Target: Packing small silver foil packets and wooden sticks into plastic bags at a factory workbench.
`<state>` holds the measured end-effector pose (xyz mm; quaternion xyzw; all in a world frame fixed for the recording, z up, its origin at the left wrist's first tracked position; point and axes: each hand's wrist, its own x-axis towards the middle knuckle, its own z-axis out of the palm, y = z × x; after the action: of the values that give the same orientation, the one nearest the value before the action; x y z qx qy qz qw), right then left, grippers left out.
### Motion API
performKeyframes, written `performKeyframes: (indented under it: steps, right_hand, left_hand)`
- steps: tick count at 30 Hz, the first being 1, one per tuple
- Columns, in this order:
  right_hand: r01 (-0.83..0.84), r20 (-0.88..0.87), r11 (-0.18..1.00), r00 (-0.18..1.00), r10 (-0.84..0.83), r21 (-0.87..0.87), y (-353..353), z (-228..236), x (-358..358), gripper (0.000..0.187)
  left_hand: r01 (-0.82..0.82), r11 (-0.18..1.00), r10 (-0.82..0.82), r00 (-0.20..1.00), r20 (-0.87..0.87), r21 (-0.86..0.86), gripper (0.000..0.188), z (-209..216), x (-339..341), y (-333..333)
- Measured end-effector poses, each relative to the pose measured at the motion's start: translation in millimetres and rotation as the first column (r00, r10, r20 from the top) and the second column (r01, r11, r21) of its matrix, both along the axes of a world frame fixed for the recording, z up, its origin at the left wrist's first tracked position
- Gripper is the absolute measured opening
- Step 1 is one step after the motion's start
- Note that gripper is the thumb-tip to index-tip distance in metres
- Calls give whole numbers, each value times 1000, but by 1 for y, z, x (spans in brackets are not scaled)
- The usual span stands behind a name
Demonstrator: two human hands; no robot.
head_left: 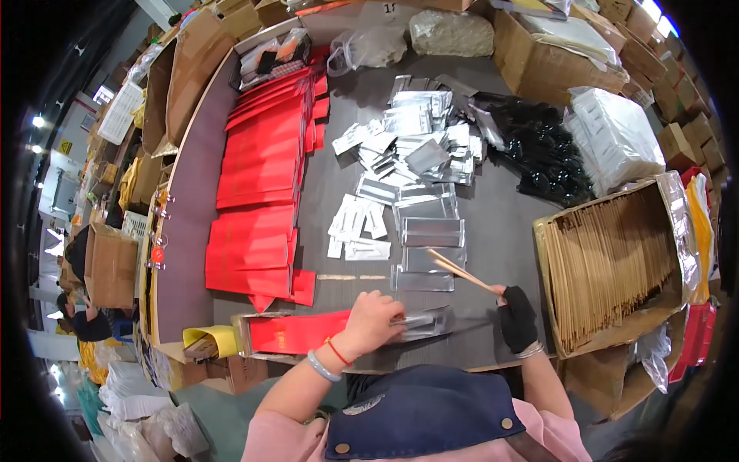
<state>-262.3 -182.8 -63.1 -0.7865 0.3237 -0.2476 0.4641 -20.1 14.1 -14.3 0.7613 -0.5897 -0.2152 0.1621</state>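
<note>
My left hand (pixel 374 323) is bent over the near edge of the table, its fingers closed on the end of a clear, silvery plastic sleeve (pixel 428 322). My right hand (pixel 518 319), in a black fingerless glove, grips two thin wooden sticks (pixel 464 274), which point up and left over the table. Just beyond lie several flat clear sleeves (pixel 433 232) in an overlapping column. Small white packets (pixel 360 223) lie left of them. A red paper sleeve (pixel 302 332) rests in an open carton by my left wrist.
Long rows of red sleeves (pixel 258 169) line the left side. Silver packets (pixel 419 131) are heaped farther back, beside black glossy items (pixel 531 142). At right, a carton (pixel 548 289) holds many thin brown pieces on edge. A raised board (pixel 191 208) borders the left.
</note>
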Motion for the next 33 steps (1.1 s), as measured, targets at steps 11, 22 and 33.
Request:
performKeyframes:
  steps: [11, 22, 33]
  right_hand:
    - [-594, -223, 742, 804, 551, -309, 30, 8, 53, 24]
    - [-462, 39, 861, 885, 465, 214, 79, 32, 92, 38]
    - [-377, -454, 856, 869, 195, -354, 23, 72, 55, 60]
  left_hand:
    - [-186, 967, 198, 979, 56, -174, 74, 0, -22, 47]
    - [-89, 967, 112, 990, 85, -238, 57, -4, -15, 22]
    - [-190, 947, 314, 726, 611, -260, 26, 42, 94, 59]
